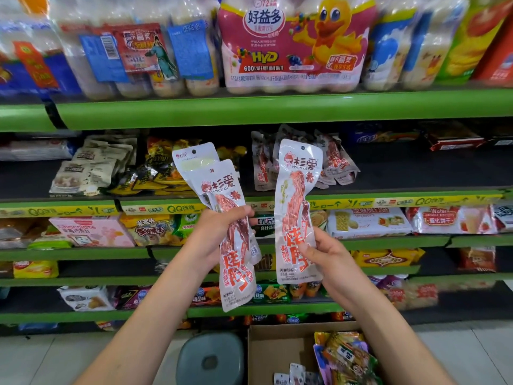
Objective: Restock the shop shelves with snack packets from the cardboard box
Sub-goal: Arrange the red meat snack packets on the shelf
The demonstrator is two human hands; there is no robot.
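Head view takes in, as its biggest feature, a wall of green-edged shop shelves that runs across the whole frame in several tiers. On the top tier stand large multipacks of drink bottles, the central one pink with a yellow cartoon duck. The tier below holds more white-and-red snack packets of the same kind as those in the hands, leaning in a loose group to the right of centre, with pale and yellow pouches to their left. Lower tiers carry boxed biscuits and mixed bags.

On the floor at the bottom right sits an open cardboard box, with colourful snack bags piled against its right side and a few small white packets at its bottom edge. Just left of the box stands a grey round stool.

Both forearms reach up from the bottom edge. The left hand grips two overlapping packets round their middle, fingers curled over the front, the pair tilted to the left. The right hand holds a single packet nearly upright, thumb pressed on its front lower half and fingers behind. The two handfuls are held near each other but apart, in front of the middle tiers.
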